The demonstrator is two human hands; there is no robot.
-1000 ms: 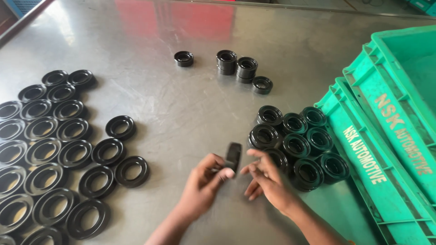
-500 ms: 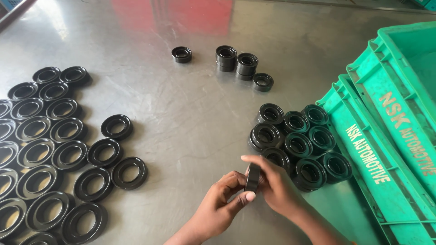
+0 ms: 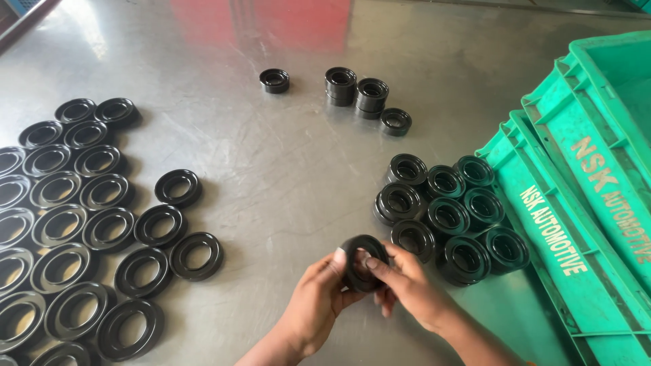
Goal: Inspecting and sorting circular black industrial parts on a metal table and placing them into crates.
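Two hands meet near the table's front edge: left hand (image 3: 319, 298) and right hand (image 3: 407, 288) both pinch one black rubber ring seal (image 3: 363, 261), held up on edge just above the scratched steel table (image 3: 271, 176). Along the left edge, many flat black rings (image 3: 88, 224) lie in rows, apparently finished. A cluster of stacked black seals (image 3: 444, 213) sits just beyond the hands, beside two green plastic crates (image 3: 576, 203) at the right edge, seemingly still waiting. Toward the far edge, a few small black seal stacks (image 3: 356, 95) stand apart.
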